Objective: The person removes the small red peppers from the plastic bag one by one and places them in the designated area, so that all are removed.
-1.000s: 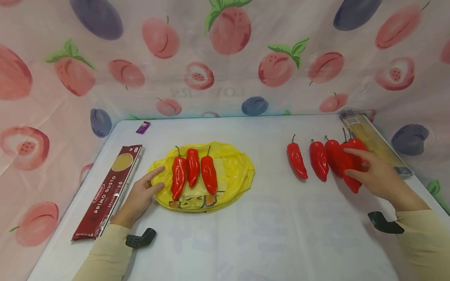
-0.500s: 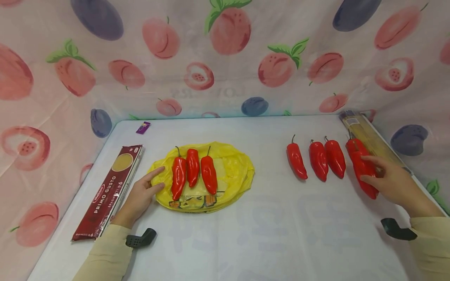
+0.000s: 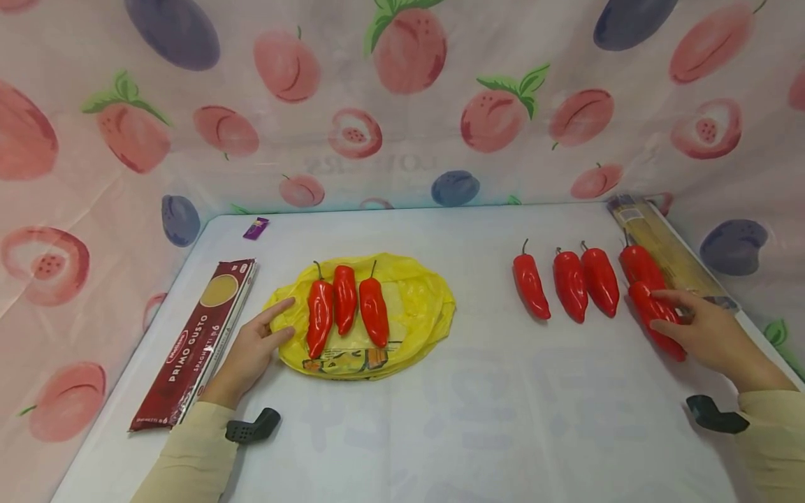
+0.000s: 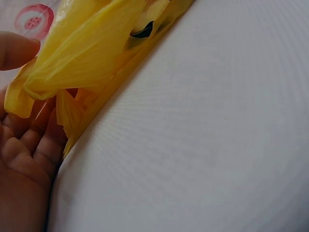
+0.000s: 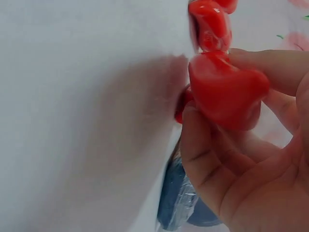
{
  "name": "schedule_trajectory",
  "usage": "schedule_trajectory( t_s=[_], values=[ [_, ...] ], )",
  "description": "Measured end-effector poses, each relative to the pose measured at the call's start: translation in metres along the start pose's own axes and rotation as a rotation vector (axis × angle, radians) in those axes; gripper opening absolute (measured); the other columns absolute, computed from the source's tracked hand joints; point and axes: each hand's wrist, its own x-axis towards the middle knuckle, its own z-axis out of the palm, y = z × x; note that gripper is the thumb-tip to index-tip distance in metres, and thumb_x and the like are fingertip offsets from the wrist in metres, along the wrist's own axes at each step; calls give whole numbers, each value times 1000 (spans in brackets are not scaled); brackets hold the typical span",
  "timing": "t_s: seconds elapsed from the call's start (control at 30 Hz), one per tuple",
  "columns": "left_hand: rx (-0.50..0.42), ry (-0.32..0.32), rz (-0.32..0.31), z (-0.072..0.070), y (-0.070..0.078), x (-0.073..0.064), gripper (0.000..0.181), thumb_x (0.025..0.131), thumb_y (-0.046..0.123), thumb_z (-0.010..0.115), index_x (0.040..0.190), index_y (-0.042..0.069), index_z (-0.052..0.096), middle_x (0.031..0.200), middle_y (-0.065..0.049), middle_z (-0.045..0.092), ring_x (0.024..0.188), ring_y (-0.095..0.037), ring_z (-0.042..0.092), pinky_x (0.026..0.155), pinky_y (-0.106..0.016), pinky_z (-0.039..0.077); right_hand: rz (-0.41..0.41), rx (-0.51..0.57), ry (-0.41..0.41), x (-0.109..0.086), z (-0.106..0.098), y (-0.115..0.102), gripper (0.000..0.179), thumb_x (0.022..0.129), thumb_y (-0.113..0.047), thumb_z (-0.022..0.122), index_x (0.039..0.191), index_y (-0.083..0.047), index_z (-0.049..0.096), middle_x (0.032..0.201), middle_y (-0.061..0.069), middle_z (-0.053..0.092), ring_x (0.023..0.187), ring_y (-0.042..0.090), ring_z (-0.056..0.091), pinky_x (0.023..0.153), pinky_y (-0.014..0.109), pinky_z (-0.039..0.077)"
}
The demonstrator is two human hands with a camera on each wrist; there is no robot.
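Toward the right of the table, my right hand (image 3: 713, 339) grips a red pepper (image 3: 650, 314) between thumb and fingers. The right wrist view shows this pepper (image 5: 224, 92) close up, its tip pointing back toward the palm. In the head view it overlaps another red pepper (image 3: 640, 264) lying just behind it. Further left lie three more peppers (image 3: 569, 286), stems pointing away. My left hand (image 3: 248, 349) touches the left edge of a yellow plastic bag (image 3: 424, 307), thumb and index finger apart. Three red peppers (image 3: 344, 300) lie on the bag.
A dark red spaghetti packet (image 3: 195, 342) lies left of the bag. Behind it sits a small purple wrapper (image 3: 256, 228). A clear packet of pasta (image 3: 669, 248) runs along the table's right edge. Fruit-printed cloth (image 3: 402, 126) walls the back and sides.
My right hand has moved right and toward me with the gripped pepper, uncovering the peppers on its left and then the one behind. My left hand stays where it was.
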Motion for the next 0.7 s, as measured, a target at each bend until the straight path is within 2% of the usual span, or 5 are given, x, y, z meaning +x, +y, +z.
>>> schedule_trajectory(
  t_s=[0.07, 0.13, 0.2, 0.33, 0.7],
  values=[
    [3, 1, 3, 0, 0, 0, 58, 102, 18, 56, 156, 12, 36, 165, -10, 20, 150, -28, 20, 113, -29, 31, 16, -10, 0, 0, 1, 2, 68, 95, -22, 68, 146, 10, 36, 127, 44, 35, 107, 63, 40, 67, 52, 59],
    [7, 4, 3, 0, 0, 0, 58, 102, 18, 56, 156, 12, 36, 165, -10, 20, 149, -28, 20, 112, -26, 32, 33, -11, -2, 0, 2, 3, 68, 94, -22, 68, 146, 10, 36, 128, 44, 35, 108, 63, 40, 67, 52, 60],
    [6, 4, 3, 0, 0, 0, 58, 102, 18, 56, 156, 12, 36, 165, -10, 20, 150, -28, 20, 113, -30, 31, 43, -11, 1, 0, 3, 4, 69, 94, -22, 68, 145, 10, 35, 128, 44, 34, 107, 63, 39, 66, 52, 60],
    [1, 5, 0, 0, 1, 0, 58, 102, 17, 56, 156, 11, 36, 165, -10, 20, 150, -29, 19, 116, -47, 26, 36, -4, -2, 0, 4, 5, 70, 94, -23, 69, 145, 11, 35, 128, 44, 34, 108, 64, 39, 67, 52, 60],
    [-2, -2, -6, 1, 0, 1, 59, 102, 18, 57, 157, 12, 35, 165, -11, 19, 150, -31, 18, 116, -50, 26, 31, -2, -55, 1, 2, 5, 76, 96, -31, 67, 148, 11, 31, 130, 45, 34, 112, 65, 38, 73, 56, 58]
  ],
)
